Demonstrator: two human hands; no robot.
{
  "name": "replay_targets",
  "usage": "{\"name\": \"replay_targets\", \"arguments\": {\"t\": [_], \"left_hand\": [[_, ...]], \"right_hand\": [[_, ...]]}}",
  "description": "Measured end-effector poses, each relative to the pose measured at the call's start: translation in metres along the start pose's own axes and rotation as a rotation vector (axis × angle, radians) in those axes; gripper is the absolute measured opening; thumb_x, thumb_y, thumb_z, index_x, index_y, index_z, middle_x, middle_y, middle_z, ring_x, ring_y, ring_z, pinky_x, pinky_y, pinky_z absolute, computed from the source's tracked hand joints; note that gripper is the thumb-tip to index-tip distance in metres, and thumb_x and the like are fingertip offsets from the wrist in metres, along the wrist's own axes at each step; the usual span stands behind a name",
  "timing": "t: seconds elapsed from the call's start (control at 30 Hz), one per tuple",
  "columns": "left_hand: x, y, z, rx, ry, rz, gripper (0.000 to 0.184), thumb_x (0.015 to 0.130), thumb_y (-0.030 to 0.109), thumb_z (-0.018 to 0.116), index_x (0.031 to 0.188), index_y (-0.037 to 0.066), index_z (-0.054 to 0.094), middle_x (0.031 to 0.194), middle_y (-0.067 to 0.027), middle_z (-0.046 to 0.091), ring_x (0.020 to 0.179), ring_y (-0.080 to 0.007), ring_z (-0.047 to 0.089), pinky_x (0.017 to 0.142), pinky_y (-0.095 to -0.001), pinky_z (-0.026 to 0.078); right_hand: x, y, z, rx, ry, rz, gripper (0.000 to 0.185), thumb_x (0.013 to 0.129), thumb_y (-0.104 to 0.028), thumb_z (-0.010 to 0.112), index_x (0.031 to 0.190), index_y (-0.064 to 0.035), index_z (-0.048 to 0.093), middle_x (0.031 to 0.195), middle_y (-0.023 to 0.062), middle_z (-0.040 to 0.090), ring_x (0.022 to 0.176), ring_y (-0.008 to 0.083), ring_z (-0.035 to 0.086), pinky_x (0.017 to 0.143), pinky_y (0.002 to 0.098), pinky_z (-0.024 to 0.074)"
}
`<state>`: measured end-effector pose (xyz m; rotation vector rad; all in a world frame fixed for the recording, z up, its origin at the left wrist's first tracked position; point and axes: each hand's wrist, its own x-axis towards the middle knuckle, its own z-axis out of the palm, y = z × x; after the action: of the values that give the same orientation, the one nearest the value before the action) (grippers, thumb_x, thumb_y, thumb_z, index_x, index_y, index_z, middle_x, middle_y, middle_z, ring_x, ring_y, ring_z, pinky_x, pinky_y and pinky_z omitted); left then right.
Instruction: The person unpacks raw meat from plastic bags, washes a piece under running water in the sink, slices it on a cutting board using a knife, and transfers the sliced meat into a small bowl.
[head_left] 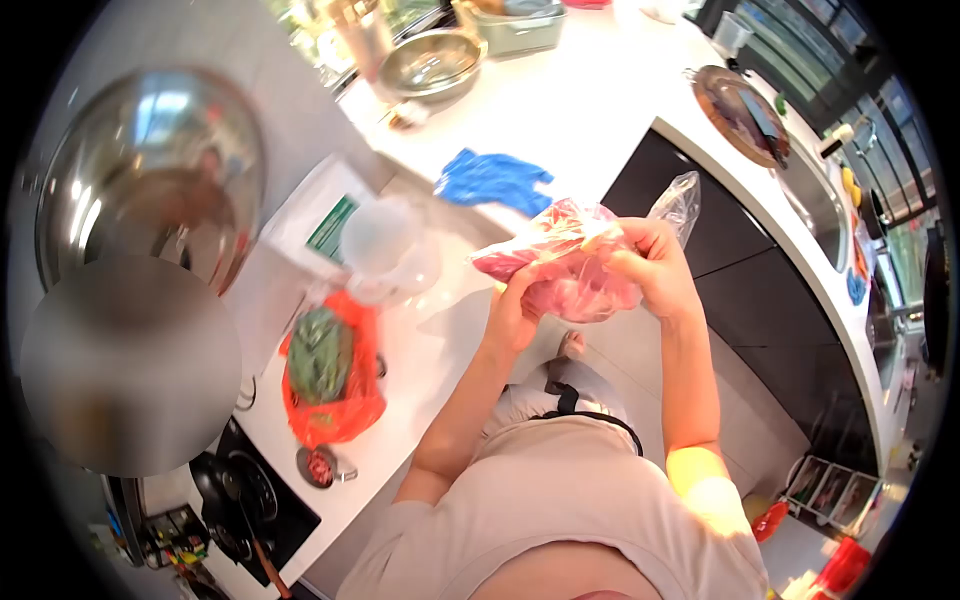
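Observation:
A clear plastic bag of raw pinkish-red meat (580, 287) is held up in front of my chest, above the floor beside the counter. My left hand (514, 308) grips its lower left side, fingers closed and partly hidden by the bag. My right hand (655, 268) pinches the plastic on the upper right side. A loose, twisted end of the clear bag sticks out behind the right hand. Just beyond the bag, a crumpled blue plastic item (493, 180) lies at the counter edge.
On the left counter are a red plastic bag (350, 418) with green vegetables (320, 352), a small metal cup (318, 467) and a translucent container (385, 240). A black pan (222, 490) sits on the stove. A metal bowl (433, 62) and round cutting board (735, 112) stand farther off.

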<state>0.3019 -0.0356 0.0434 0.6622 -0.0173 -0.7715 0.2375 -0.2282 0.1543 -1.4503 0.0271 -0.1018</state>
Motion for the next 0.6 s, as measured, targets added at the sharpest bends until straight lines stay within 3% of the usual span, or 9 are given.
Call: {"name": "replay_targets", "arguments": {"t": [0.1,0.13,0.27,0.37,0.5,0.53,0.6], "left_hand": [[0.058,-0.037,0.030,-0.122,0.048,0.056,0.044,0.093,0.021,0.062,0.132,0.005,0.052,0.124,-0.0067,0.063,0.116,-0.0201,0.060,0.096,-0.0380,0.052],[0.074,-0.044,0.044,-0.104,0.105,0.076,0.045,0.093,0.028,0.061,0.132,0.006,0.052,0.126,-0.0075,0.062,0.116,-0.0221,0.060,0.099,-0.0397,0.051],[0.128,-0.053,0.087,-0.086,-0.001,0.070,0.054,0.094,0.041,0.055,0.136,0.007,0.050,0.131,-0.0099,0.059,0.120,-0.0262,0.058,0.102,-0.0436,0.048],[0.164,-0.050,0.111,-0.061,-0.024,0.151,0.059,0.092,0.042,0.057,0.138,0.007,0.047,0.133,-0.0111,0.057,0.122,-0.0277,0.056,0.104,-0.0446,0.047],[0.237,-0.041,0.108,-0.218,-0.051,0.183,0.062,0.084,0.032,0.059,0.138,0.006,0.047,0.135,-0.0116,0.057,0.123,-0.0303,0.056,0.105,-0.0465,0.046],[0.254,-0.038,0.109,-0.296,-0.163,0.201,0.063,0.078,0.024,0.060,0.137,0.006,0.050,0.136,-0.0120,0.057,0.126,-0.0319,0.054,0.109,-0.0484,0.043],[0.290,-0.039,0.108,-0.368,-0.248,0.240,0.063,0.075,0.020,0.060,0.136,0.005,0.052,0.137,-0.0126,0.057,0.128,-0.0330,0.052,0.112,-0.0501,0.039]], "right_hand": [[0.002,-0.019,-0.062,-0.104,0.216,0.102,0.022,0.085,-0.006,0.066,0.105,0.0029,0.072,0.084,-0.0042,0.065,0.076,0.0019,0.054,0.067,0.0203,0.0441],[0.009,-0.011,-0.088,-0.156,0.226,0.020,0.025,0.087,-0.007,0.064,0.109,0.0031,0.070,0.087,-0.0041,0.065,0.078,0.0021,0.054,0.072,0.0210,0.0446],[0.023,-0.009,-0.163,-0.025,0.212,0.093,0.028,0.089,-0.003,0.060,0.115,0.0027,0.069,0.091,-0.0020,0.067,0.078,0.0036,0.052,0.072,0.0221,0.0430],[0.055,-0.001,-0.197,0.040,0.233,0.046,0.032,0.090,-0.002,0.059,0.120,0.0026,0.067,0.094,-0.0013,0.068,0.080,0.0045,0.054,0.074,0.0221,0.0434],[0.118,-0.011,-0.233,0.032,0.218,-0.009,0.040,0.090,-0.002,0.060,0.129,0.0038,0.062,0.110,0.0045,0.070,0.095,0.0075,0.059,0.084,0.0224,0.0458],[0.139,-0.011,-0.239,0.022,0.260,-0.041,0.042,0.088,0.001,0.061,0.130,0.0037,0.061,0.115,0.0064,0.068,0.098,0.0085,0.059,0.085,0.0237,0.0464],[0.179,-0.014,-0.253,0.005,0.250,-0.115,0.041,0.088,0.005,0.059,0.128,0.0018,0.064,0.096,-0.0015,0.059,0.086,0.0066,0.051,0.080,0.0215,0.0426]]}}
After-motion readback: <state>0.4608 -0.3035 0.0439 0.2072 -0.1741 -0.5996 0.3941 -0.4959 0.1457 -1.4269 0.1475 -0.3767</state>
